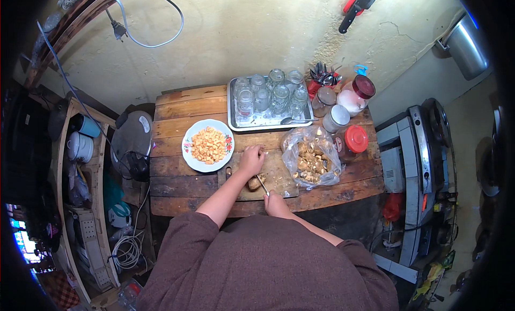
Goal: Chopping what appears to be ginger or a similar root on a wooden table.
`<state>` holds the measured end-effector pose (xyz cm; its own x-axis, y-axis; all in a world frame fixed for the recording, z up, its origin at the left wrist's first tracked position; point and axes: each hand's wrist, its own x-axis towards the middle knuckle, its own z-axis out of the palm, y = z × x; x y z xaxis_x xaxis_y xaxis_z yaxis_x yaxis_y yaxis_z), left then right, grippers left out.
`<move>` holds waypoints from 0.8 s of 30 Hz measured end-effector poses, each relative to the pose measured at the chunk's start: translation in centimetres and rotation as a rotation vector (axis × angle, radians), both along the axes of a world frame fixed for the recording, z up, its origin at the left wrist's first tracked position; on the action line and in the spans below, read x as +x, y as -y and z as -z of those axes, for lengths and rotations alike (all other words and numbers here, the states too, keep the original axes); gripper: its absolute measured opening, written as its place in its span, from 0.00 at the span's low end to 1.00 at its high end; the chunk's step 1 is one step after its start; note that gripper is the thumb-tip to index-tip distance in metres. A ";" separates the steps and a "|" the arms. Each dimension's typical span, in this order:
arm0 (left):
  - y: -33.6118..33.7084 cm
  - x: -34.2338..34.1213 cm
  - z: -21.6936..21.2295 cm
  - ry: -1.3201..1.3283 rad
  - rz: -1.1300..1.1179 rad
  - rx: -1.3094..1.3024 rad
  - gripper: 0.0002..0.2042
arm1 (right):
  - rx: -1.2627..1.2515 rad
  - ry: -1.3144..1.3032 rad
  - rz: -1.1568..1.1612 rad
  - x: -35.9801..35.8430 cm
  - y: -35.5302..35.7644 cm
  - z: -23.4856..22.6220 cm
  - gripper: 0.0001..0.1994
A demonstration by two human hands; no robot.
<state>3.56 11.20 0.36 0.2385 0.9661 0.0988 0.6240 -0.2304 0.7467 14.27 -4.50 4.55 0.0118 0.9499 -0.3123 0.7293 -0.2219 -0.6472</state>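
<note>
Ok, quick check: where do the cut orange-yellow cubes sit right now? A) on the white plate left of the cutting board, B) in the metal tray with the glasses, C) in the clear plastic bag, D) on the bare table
A: the cubes are heaped on the white plate, left of the cutting board; the plastic bag holds brownish pieces instead.
</note>
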 end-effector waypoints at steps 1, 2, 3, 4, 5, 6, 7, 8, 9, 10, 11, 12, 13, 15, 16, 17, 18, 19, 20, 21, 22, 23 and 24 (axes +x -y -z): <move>0.0 0.0 0.1 -0.035 -0.007 0.000 0.12 | -0.002 -0.001 0.002 0.0 -0.1 0.1 0.13; 0.0 0.1 0.1 -0.071 -0.015 0.000 0.11 | 0.000 -0.001 0.000 0.1 -0.1 0.3 0.12; -0.1 0.1 0.2 -0.071 -0.013 -0.002 0.11 | 0.002 -0.002 -0.002 0.1 -0.1 0.4 0.12; -0.2 0.1 0.3 -0.108 -0.015 0.011 0.10 | 0.000 -0.003 -0.002 0.0 -0.1 0.4 0.12; -0.2 0.0 0.4 -0.145 -0.017 0.024 0.10 | -0.002 -0.010 0.001 0.0 -0.2 0.5 0.12; -0.3 0.0 0.5 -0.145 -0.017 0.021 0.10 | -0.005 -0.017 0.005 -0.1 -0.2 0.5 0.12; -0.4 0.1 0.4 -0.154 -0.011 0.024 0.10 | -0.009 -0.017 0.007 -0.1 -0.3 0.5 0.12; -0.4 0.1 0.2 -0.162 -0.005 0.027 0.10 | -0.013 -0.014 0.014 -0.1 -0.4 0.4 0.12; -0.5 0.2 0.1 -0.162 -0.002 0.023 0.10 | -0.018 -0.011 0.021 -0.1 -0.4 0.4 0.12; -0.7 0.2 0.1 -0.165 0.002 0.006 0.10 | -0.021 -0.012 0.022 -0.2 -0.5 0.4 0.12; -0.8 0.2 0.0 -0.168 0.006 -0.010 0.10 | -0.027 -0.010 0.024 -0.3 -0.6 0.3 0.12; -0.8 0.2 0.0 -0.168 0.007 -0.013 0.10 | -0.033 -0.008 0.027 -0.3 -0.7 0.3 0.12; -0.9 0.2 0.1 -0.169 0.014 -0.003 0.10 | -0.036 -0.007 0.030 -0.4 -0.8 0.3 0.12; -1.1 0.3 0.2 -0.169 0.024 0.005 0.10 | -0.031 -0.022 0.029 -0.4 -0.8 0.3 0.12; -1.2 0.3 0.1 -0.159 0.023 -0.002 0.10 | -0.034 -0.022 0.034 -0.4 -0.8 0.6 0.12; -1.2 0.4 0.0 -0.148 0.022 -0.009 0.10 | 0.001 -0.017 0.042 -0.5 -0.8 0.8 0.11; -1.2 0.5 -0.2 -0.148 0.027 -0.012 0.10 | 0.037 -0.012 0.049 -0.5 -0.7 1.1 0.11; -1.3 0.4 -0.2 -0.158 0.037 -0.018 0.10 | 0.036 -0.012 0.051 -0.6 -0.7 1.1 0.11; -1.3 0.4 -0.2 -0.167 0.048 -0.023 0.10 | 0.035 -0.011 0.059 -0.7 -0.8 1.0 0.11; -1.4 0.4 -0.2 -0.168 0.049 -0.023 0.10 | 0.035 -0.011 0.067 -0.7 -0.8 1.0 0.11; -1.5 0.3 -0.1 -0.182 0.062 -0.029 0.10 | 0.036 -0.011 0.067 -0.6 -0.9 1.1 0.11; -1.5 0.2 0.1 -0.196 0.075 -0.035 0.10 | 0.011 -0.011 0.041 -0.5 -0.9 1.2 0.12; -1.3 0.1 0.2 -0.198 0.073 -0.034 0.10 | -0.013 -0.012 0.014 -0.4 -0.9 1.2 0.12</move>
